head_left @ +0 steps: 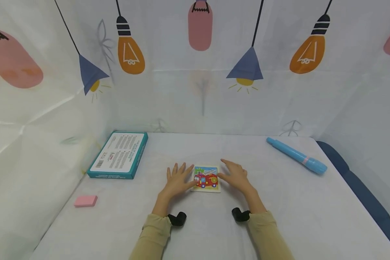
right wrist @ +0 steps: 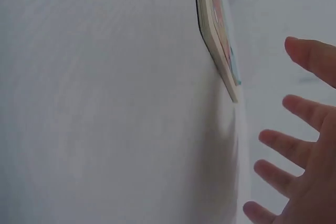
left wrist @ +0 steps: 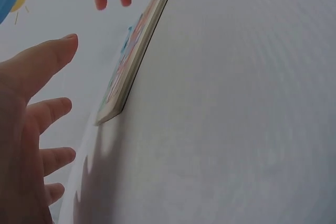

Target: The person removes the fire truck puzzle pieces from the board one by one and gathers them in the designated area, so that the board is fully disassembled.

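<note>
A small square picture puzzle board (head_left: 208, 182) lies flat on the white table, showing a red fire truck on a blue and green ground. On its left side my left hand (head_left: 177, 182) hovers with fingers spread, the thumb overlapping the board's edge in the head view. To the right, my right hand (head_left: 236, 176) is held with its fingers extended, thumb tip near the board's edge. Both wrist views show the pale board edge (left wrist: 128, 77) on the cloth, with the left fingers (left wrist: 52, 161) and the right fingers (right wrist: 289, 148) apart from it.
A teal and white box (head_left: 118, 155) lies at the back left, printed side up. In front of it sits a pink eraser (head_left: 86, 201). At the back right is a thick blue marker-shaped pen (head_left: 297, 156). A dark blue padded edge (head_left: 354, 180) borders the table's right side.
</note>
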